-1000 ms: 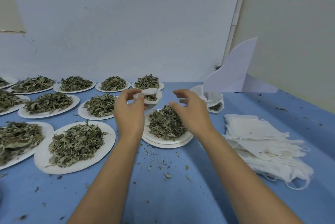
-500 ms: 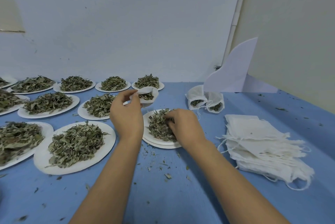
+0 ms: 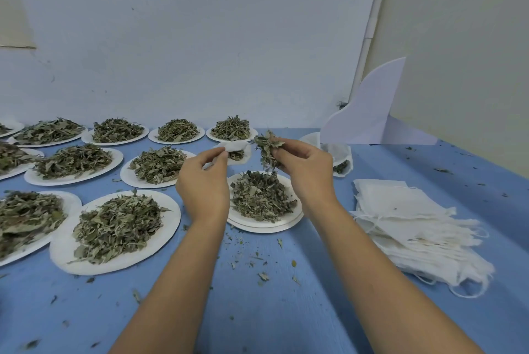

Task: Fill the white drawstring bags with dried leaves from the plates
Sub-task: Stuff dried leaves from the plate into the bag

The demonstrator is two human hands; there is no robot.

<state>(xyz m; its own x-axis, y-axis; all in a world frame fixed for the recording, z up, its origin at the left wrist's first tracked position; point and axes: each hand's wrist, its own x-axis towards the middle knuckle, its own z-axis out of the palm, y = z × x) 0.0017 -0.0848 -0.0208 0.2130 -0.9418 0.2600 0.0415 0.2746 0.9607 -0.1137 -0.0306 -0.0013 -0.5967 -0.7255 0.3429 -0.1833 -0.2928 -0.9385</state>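
My left hand (image 3: pixel 203 182) pinches the rim of a small white drawstring bag (image 3: pixel 237 150), held open above the table with some leaves inside. My right hand (image 3: pixel 303 167) grips a pinch of dried leaves (image 3: pixel 266 150) just right of the bag's mouth. Below both hands sits a white plate (image 3: pixel 269 225) heaped with dried leaves (image 3: pixel 260 196). A stack of flat empty white bags (image 3: pixel 412 225) lies to the right.
Several more plates of dried leaves (image 3: pixel 114 227) cover the blue table (image 3: pixel 257 310) to the left and back. Filled bags (image 3: pixel 340 159) lie behind my right hand, by a white folded card (image 3: pixel 369 113). Leaf crumbs litter the cloth. A wall stands close behind.
My right hand has lifted from the plate with a pinch of leaves and come up beside the bag. My left hand has stayed in place holding the bag.
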